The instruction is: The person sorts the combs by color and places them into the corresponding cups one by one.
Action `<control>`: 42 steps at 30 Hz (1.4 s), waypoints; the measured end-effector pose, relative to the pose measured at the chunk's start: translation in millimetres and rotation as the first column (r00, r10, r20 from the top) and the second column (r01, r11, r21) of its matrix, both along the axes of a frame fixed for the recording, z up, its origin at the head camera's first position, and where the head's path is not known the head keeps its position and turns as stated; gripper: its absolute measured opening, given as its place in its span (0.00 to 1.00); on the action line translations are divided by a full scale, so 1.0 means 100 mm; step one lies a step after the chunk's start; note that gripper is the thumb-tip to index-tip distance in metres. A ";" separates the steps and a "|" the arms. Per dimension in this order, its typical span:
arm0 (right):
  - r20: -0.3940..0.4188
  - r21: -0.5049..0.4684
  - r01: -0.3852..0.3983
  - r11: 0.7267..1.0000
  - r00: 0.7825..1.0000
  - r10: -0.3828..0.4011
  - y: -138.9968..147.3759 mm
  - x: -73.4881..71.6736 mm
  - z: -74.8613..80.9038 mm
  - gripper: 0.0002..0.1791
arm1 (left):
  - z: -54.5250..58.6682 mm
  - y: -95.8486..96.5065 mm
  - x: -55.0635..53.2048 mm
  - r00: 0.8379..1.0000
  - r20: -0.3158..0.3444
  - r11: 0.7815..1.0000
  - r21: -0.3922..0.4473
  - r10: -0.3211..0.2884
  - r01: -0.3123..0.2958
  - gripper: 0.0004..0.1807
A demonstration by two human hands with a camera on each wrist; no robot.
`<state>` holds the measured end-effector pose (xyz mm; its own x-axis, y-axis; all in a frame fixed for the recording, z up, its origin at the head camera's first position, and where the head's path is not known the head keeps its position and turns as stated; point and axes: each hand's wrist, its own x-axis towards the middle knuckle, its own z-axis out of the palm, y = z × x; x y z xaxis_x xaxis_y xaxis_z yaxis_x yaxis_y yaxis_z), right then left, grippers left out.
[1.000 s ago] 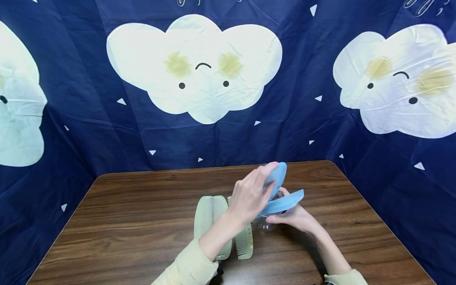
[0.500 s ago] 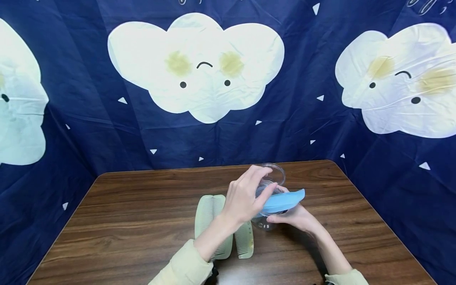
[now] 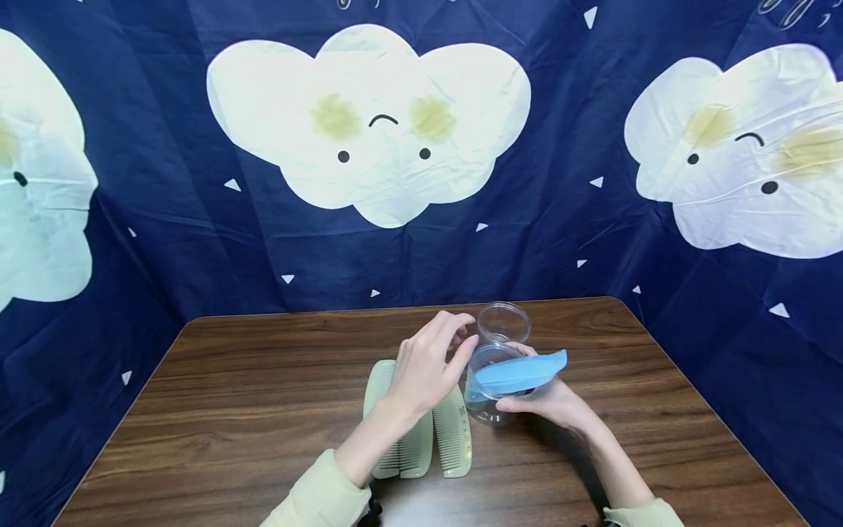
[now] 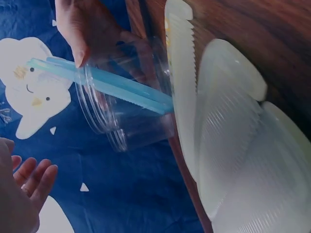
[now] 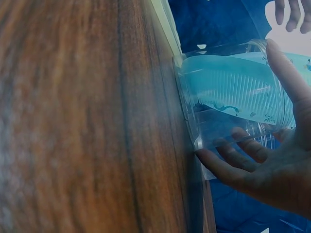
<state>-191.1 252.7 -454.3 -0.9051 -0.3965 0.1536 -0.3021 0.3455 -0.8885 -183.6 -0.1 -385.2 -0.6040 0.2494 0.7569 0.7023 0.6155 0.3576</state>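
Beside the pale green combs, a clear plastic jar [image 3: 484,410] stands upright on the table. My right hand [image 3: 552,401] grips it from the right, thumb and fingers around its side. Two light blue combs [image 4: 126,90] lean inside the jar, overlapping, their upper ends sticking out past the rim. To the left of the jar, my left hand [image 3: 424,366] hovers above the green combs [image 3: 416,443], fingers loosely bent and holding nothing. Part of those green combs is hidden under the left hand and forearm; one green comb [image 3: 453,435] lies nearest the jar.
A second clear round container or lid [image 3: 503,322] sits right behind the jar, near the back edge of the wooden table [image 3: 250,410]. A dark blue cloth [image 3: 165,241] with white clouds hangs around the table's back and sides.
My left hand lowered a blue comb into the jar, let it go and drew back to the left. My right hand has kept its grip on the jar.
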 end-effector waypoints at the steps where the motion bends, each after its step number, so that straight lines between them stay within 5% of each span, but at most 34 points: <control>1: 0.000 0.002 0.001 1.000 1.000 -0.001 0.00 0.00 0.00 0.56 | -0.01 -0.02 0.00 1.000 0.007 1.000 -0.007 0.007 -0.007 0.11; 16: 0.027 0.025 0.004 1.000 1.000 -0.005 -0.01 0.01 0.03 0.56 | -0.17 -0.41 -0.02 0.982 0.135 0.982 -0.149 0.135 -0.114 0.14; 33: -0.001 -0.030 -0.094 0.995 0.996 0.094 0.11 0.00 0.03 0.54 | -0.34 -0.84 0.05 0.918 0.280 0.939 -0.279 0.280 -0.202 0.19; 42: 0.066 -0.026 -0.093 0.995 0.993 0.095 0.21 0.02 0.08 0.55 | -0.37 -1.00 0.09 0.886 0.306 0.914 -0.323 0.348 -0.247 0.20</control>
